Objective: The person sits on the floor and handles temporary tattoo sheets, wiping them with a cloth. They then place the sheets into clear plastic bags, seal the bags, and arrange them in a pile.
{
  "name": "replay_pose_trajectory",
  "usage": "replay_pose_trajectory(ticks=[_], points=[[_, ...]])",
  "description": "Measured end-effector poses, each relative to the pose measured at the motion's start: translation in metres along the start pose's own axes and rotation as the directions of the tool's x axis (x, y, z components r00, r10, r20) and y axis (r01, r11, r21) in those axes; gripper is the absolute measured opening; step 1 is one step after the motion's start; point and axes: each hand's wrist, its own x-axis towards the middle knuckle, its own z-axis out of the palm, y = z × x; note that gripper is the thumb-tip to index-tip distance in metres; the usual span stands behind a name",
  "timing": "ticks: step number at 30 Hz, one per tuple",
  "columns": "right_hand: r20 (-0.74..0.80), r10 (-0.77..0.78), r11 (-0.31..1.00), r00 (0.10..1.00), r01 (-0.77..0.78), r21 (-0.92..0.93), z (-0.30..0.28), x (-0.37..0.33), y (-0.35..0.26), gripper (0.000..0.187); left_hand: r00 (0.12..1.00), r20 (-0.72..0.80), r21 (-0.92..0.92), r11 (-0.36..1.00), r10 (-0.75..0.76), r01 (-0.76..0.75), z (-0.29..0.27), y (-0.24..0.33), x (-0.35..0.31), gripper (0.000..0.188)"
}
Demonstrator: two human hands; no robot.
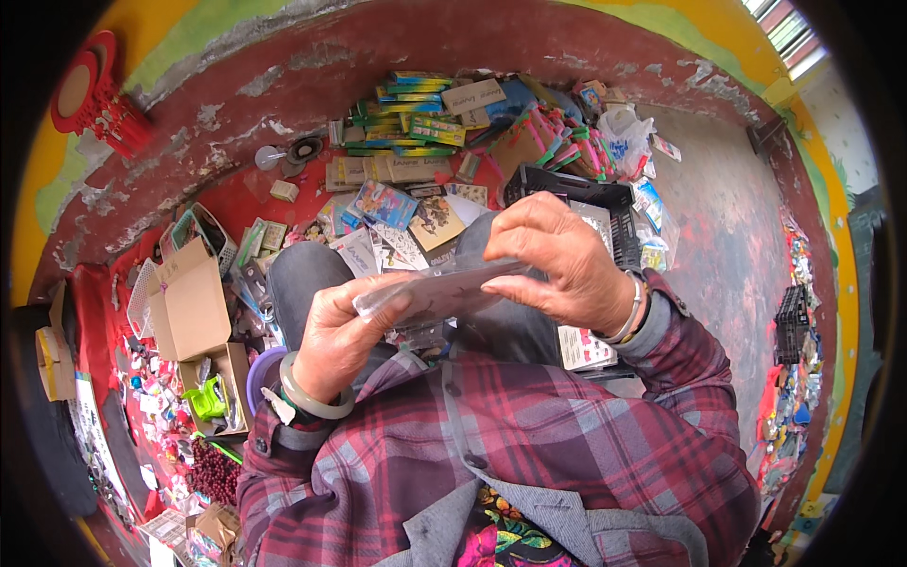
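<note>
Looks like mid-sorting here: left hand [335,342] and right hand [557,260] both grip a flat clear plastic packet [439,291] over the lap, near the far card pile [416,161], so next probably needs a careful pinch to open it.

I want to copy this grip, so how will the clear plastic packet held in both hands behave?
The clear plastic packet looks thin and glossy, so probably light and a bit slippery. It lies flat between the left hand and right hand, so it may be stiffened inside; one-handed, it could sag.
</note>
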Motion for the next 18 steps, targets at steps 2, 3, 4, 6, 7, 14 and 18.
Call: replay_pose_trajectory(ticks=[2, 3, 4, 6, 7, 14, 18], points=[[0.004, 0.013, 1.000, 1.000, -0.014, 0.008, 0.004, 0.001, 0.001, 0.021, 0.999, 0.029, 0.025, 0.999, 0.035, -0.035, -0.001, -0.003, 0.000, 0.022], [0.027, 0.038, 0.999, 0.999, -0.039, 0.026, 0.005, 0.002, 0.002, 0.019, 0.996, 0.051, 0.018, 0.997, 0.068, -0.069, 0.001, -0.002, 0.000, 0.023], [0.052, 0.062, 0.997, 0.997, -0.065, 0.048, 0.006, 0.001, 0.003, 0.017, 0.996, 0.056, 0.065, 0.996, 0.063, -0.066, 0.001, -0.001, -0.001, 0.023], [0.034, 0.065, 0.994, 0.997, -0.068, 0.085, 0.006, 0.001, 0.004, 0.011, 0.997, 0.065, 0.158, 0.986, 0.051, -0.061, 0.002, 0.001, -0.003, 0.023], [0.015, 0.049, 0.997, 0.999, -0.049, 0.066, 0.006, 0.002, 0.004, 0.010, 0.994, 0.073, 0.153, 0.984, 0.084, -0.095, 0.004, 0.000, -0.002, 0.024], [0.177, -0.162, 0.972, 0.971, 0.188, -0.142, -0.014, 0.013, 0.007, 0.009, 0.992, 0.092, 0.224, 0.969, 0.087, -0.105, 0.005, 0.004, -0.001, 0.021], [-0.165, -0.181, 0.971, 0.969, 0.150, -0.185, -0.037, 0.016, 0.021, 0.013, 0.996, -0.003, 0.149, 0.984, 0.094, -0.093, 0.001, 0.005, -0.001, 0.020]])
